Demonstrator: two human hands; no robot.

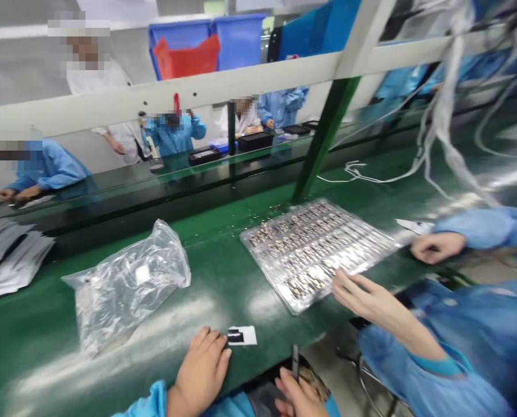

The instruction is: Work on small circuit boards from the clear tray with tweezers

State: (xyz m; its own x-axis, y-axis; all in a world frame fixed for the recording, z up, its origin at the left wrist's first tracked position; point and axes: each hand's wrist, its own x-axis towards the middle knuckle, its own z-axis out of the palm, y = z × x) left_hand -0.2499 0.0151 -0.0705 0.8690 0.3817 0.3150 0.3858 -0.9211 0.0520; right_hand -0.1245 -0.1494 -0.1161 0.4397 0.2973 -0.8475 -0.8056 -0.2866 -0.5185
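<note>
My left hand (202, 366) lies palm down on the green bench top (215, 289), its fingers stretched out and holding nothing. Just beyond its fingertips is a small white card (249, 335) with black strips (235, 335) on it. At the bench's near edge, my right hand (301, 399) is closed around a slim dark tool (295, 360) that points upward; its exact kind cannot be made out. Farther ahead sits a clear plastic tray (293, 308) filled with rows of small metal parts (304, 284).
A co-worker's hand (366, 298) reaches over the tray from the right; their other hand (436, 248) rests on the bench. A clear plastic bag (128, 289) and a stack of pale sheets (10, 260) lie left. A green post (323, 145) and white cables (444, 116) stand beyond.
</note>
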